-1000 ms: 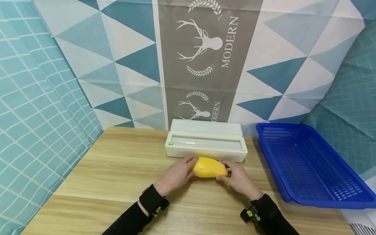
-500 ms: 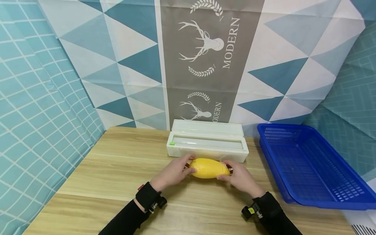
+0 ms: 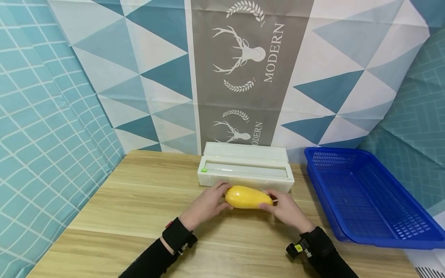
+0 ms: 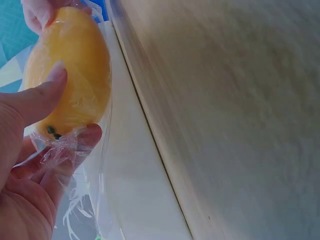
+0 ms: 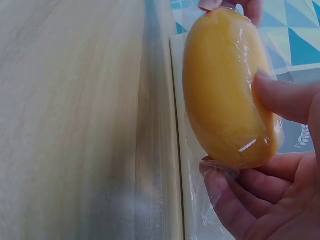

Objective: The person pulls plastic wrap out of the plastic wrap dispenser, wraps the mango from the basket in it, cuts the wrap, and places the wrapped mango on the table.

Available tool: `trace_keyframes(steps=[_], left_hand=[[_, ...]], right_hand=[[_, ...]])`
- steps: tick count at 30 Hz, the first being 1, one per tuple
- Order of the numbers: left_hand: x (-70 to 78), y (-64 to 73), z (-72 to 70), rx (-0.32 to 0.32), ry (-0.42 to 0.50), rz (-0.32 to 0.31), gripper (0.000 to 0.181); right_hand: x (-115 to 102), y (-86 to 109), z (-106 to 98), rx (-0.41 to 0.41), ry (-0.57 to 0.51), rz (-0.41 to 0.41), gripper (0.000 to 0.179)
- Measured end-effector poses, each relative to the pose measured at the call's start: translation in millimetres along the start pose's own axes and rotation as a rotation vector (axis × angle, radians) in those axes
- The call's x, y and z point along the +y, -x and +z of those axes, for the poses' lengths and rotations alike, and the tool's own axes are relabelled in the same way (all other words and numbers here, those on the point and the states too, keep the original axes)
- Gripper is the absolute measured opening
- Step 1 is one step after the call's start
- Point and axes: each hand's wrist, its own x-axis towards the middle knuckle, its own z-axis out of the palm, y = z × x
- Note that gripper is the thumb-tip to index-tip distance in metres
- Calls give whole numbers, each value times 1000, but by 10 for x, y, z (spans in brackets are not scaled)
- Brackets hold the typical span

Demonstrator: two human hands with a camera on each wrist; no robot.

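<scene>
A yellow mango (image 3: 247, 197), wrapped in clear cling film (image 4: 65, 145), is held between both hands in front of the white box. My left hand (image 3: 208, 202) grips its left end, thumb on the skin and fingers at the gathered film beside the small dark stem (image 4: 53, 132). At the opposite end my right hand (image 3: 286, 210) grips it too; its thumb lies along the side and its fingertips pinch film (image 5: 220, 167) at the tip. Behind the mango stands the white cling film dispenser (image 3: 245, 180), lid raised, a green slider (image 3: 204, 170) at its left.
A blue plastic basket (image 3: 333, 216) with perforated sides stands at the right of the wooden table (image 3: 139, 200). Patterned cloth (image 3: 160, 77) hangs behind the table, and a teal checked cloth (image 3: 45, 127) covers the left side.
The mango has shifted slightly right and turned a little between the hands. My left fingers briefly moved back from its end and now close around it again; the dispenser stays in place.
</scene>
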Motion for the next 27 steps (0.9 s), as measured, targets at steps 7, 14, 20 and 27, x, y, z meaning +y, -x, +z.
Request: trace_keyframes(steps=[7, 14, 20, 27], left_hand=[[-1, -7, 29, 8, -22, -56, 55], [-31, -66, 33, -27, 29, -148, 53], [-67, -145, 20, -49, 78, -188, 50], [-107, -197, 11, -81, 126, -245, 49]], right_hand=[[-4, -47, 22, 20, 33, 30, 51], [-32, -109, 12, 12, 42, 90, 53], [-9, -190, 2, -19, 8, 127, 43], [25, -249, 15, -47, -115, 219, 52]])
